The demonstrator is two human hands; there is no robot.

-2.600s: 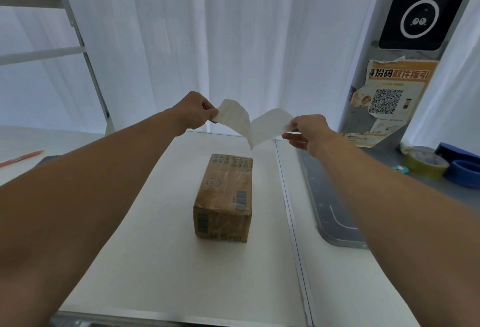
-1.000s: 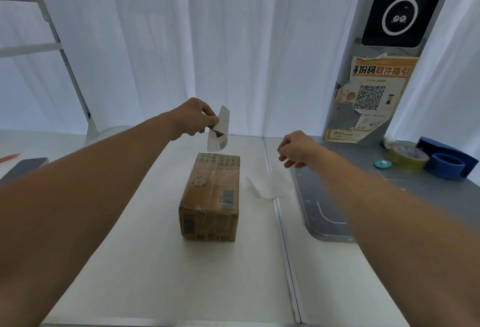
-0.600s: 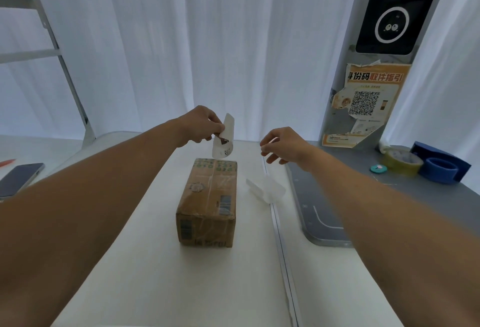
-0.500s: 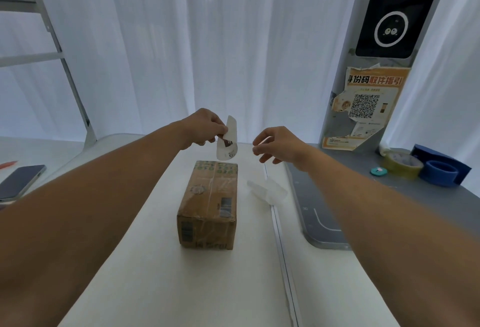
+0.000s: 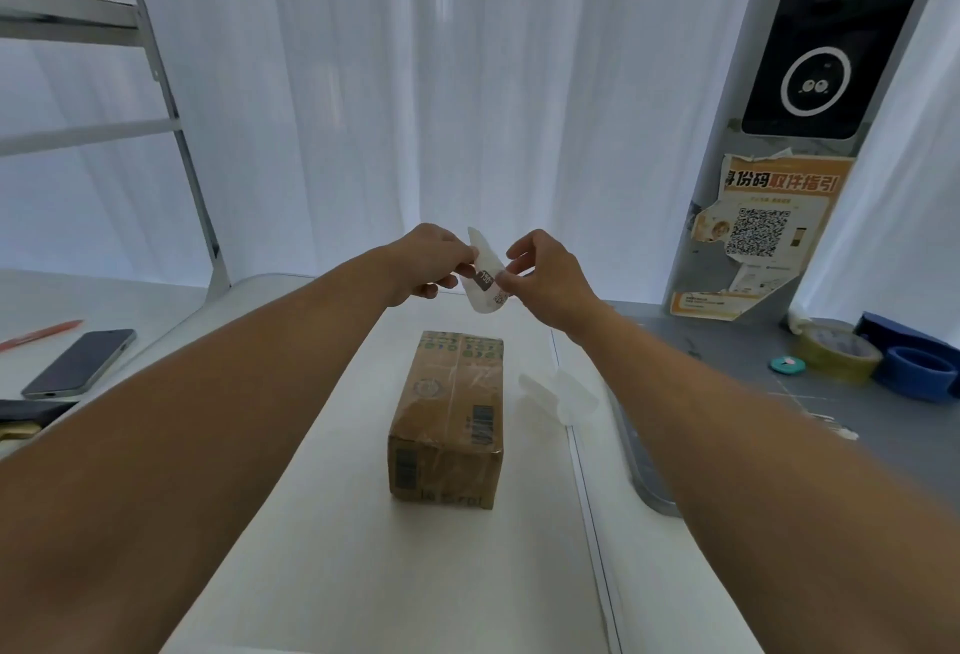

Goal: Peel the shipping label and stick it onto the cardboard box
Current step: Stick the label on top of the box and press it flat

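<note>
A taped brown cardboard box (image 5: 451, 409) lies lengthwise on the white table (image 5: 332, 523), barcodes on its top and near end. Above its far end hangs the white shipping label (image 5: 485, 275), curled, with dark print on it. My left hand (image 5: 428, 258) pinches the label's left edge. My right hand (image 5: 540, 269) pinches its right edge with thumb and forefinger. The peeled backing paper (image 5: 558, 393) lies curled on the table just right of the box.
A phone (image 5: 78, 361) and an orange pen (image 5: 41, 334) lie at the left. At the right, a grey counter (image 5: 727, 367) carries tape rolls (image 5: 836, 349), a blue roll (image 5: 917, 373) and a small teal disc (image 5: 787, 365). A metal shelf frame (image 5: 176, 134) stands back left.
The label came off its backing. My right hand dropped the backing beside the box, then came back left and took hold of the label's free edge. The left hand kept its hold.
</note>
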